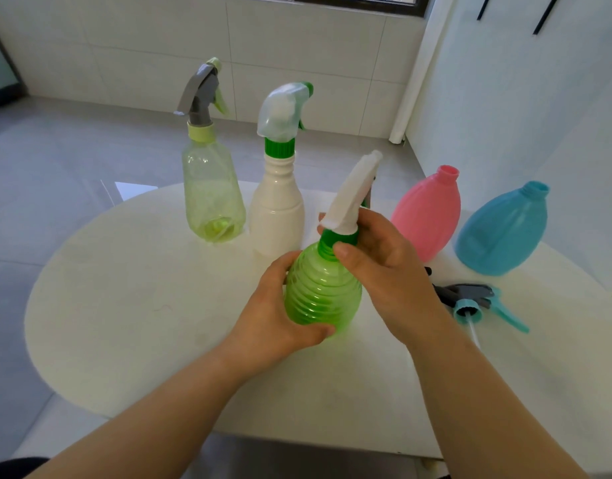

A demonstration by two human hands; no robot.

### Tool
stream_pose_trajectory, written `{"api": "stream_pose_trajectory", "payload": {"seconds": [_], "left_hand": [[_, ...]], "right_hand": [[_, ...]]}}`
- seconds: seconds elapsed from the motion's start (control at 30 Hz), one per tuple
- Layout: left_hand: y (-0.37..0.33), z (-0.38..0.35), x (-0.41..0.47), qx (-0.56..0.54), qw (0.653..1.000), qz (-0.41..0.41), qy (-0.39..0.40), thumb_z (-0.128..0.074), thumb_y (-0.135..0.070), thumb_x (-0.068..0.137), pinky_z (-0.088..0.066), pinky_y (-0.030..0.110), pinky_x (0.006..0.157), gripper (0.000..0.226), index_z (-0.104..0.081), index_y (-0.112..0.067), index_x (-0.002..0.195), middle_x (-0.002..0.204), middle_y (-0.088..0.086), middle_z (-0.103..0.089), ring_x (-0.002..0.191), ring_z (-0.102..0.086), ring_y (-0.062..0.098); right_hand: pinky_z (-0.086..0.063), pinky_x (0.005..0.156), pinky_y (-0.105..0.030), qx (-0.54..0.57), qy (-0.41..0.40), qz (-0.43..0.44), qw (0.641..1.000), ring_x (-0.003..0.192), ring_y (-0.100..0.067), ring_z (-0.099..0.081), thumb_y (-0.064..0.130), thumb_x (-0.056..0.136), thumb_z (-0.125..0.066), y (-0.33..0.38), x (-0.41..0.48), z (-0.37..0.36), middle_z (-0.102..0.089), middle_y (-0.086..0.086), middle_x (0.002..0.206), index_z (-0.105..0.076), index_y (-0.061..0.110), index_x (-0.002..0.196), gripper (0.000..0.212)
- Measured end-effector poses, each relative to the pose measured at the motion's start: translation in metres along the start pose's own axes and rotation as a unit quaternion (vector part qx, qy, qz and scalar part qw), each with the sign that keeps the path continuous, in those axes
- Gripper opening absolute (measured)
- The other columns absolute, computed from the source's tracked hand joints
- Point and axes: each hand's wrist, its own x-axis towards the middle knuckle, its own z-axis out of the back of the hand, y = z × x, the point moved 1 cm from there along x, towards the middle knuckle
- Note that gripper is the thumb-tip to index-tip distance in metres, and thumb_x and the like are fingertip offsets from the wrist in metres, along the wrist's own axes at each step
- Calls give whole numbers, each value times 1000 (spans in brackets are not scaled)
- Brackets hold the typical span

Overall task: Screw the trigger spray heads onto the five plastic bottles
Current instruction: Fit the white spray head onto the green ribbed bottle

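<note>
Head view, item three of five: left hand closed round ribbed green bottle above the table; right hand pinched its green collar under white spray head. Risk: cross-threading if collar sat tilted.

Setting: domestic interior, probably a home. Evidence: floor of large glossy pale grey tiles; far wall clad in big off-white tiles with thin grout lines; dark-framed window at the far top edge; plain white wall on the right with a white pipe running down the corner. Work surface is a rounded cream table, household type.
</note>
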Motion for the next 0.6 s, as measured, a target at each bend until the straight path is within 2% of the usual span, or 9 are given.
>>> {"api": "stream_pose_trajectory", "payload": {"seconds": [0.1,0.23,0.37,0.43,0.53,0.6], "left_hand": [[1,0,0,15,1000,-9,-2,-83,-10,55,-37,-5,73,79,-33,-49,102,110,-21,-48,102,-48,-6],[1,-1,1,4,1000,-6,-11,-83,-10,54,-39,-3,73,80,-33,-46,105,113,-11,-50,102,-50,-2],[-1,-4,1,4,1000,-13,-14,-83,-10,53,-37,-5,70,83,-30,-44,108,109,-16,-48,95,-49,-14],[0,-3,1,5,1000,-13,-12,-83,-10,53,-37,-5,72,84,-29,-42,110,110,-17,-44,97,-47,-14],[-2,5,4,-13,998,-8,63,-83,-12,55,-33,-7,77,92,-25,-37,123,124,-13,-37,110,-38,-15],[-5,13,8,-31,992,-2,121,-74,-16,55,-32,-6,82,92,-24,-33,130,126,-18,-40,112,-37,-20]], "right_hand": [[-51,80,-17,26,6,-9,1000,87,3,-63,-2,80,-54,-2,0,4,-64,9,96,-53,28,94,33],[-49,89,-22,-51,7,4,999,94,1,-61,2,77,-60,-1,-1,2,-64,14,97,-54,32,91,34],[-49,80,-13,-76,-19,12,997,84,6,-61,4,74,-64,1,0,0,-63,16,87,-52,34,83,33],[-49,77,-12,-90,-39,18,995,81,5,-60,6,72,-66,1,1,-1,-62,15,85,-51,33,80,32],[-51,78,-16,-77,-37,4,996,82,2,-61,6,70,-67,-1,2,1,-63,12,86,-51,32,80,32],[-52,83,-23,-32,-4,-16,999,89,-5,-62,2,71,-66,-2,2,3,-65,6,92,-53,27,85,32]]}}
